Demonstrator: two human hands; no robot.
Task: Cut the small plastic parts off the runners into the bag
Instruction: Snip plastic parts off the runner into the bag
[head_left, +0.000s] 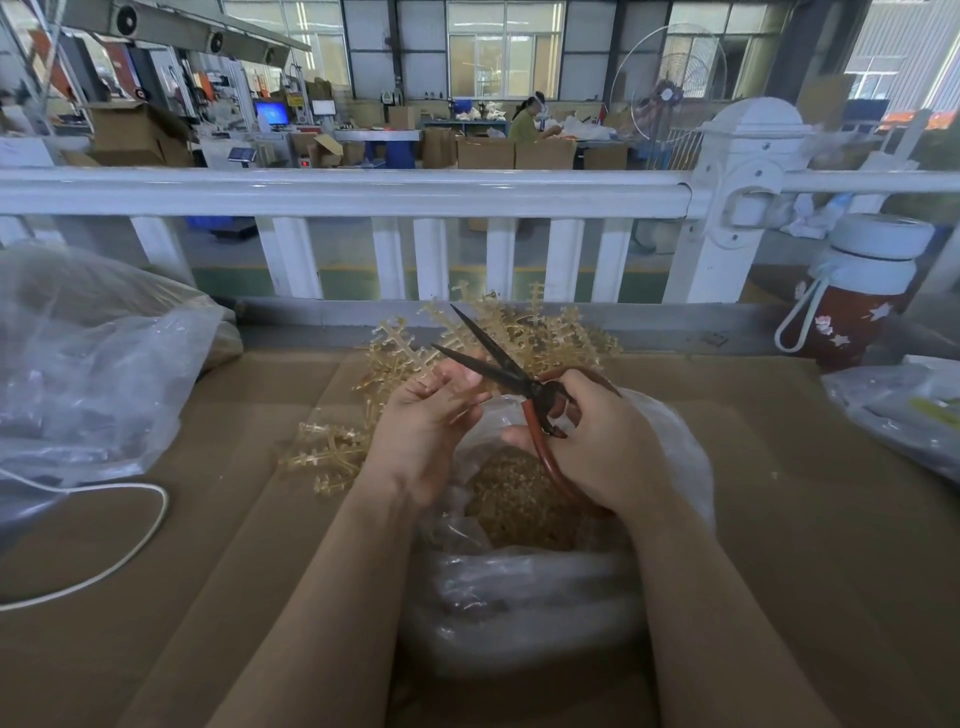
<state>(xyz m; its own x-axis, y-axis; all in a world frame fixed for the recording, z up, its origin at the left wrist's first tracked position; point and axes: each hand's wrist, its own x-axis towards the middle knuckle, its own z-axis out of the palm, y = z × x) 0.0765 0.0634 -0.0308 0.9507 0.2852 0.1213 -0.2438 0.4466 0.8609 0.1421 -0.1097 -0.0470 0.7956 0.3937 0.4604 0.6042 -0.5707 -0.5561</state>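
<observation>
Midway, I judge: the bag (519, 499) holds many cut parts, a runner pile (519, 332) waits, left hand (421, 415) pinches a runner (470, 392), right hand (597, 447) grips open scissors (498, 358).

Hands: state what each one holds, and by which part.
The right hand grips the scissors by their red loop handles, blades open. The left hand pinches a runner of plastic parts at its near end.

text: none legible | labels: none | signs on far machines (293, 98): too blurred to read
</observation>
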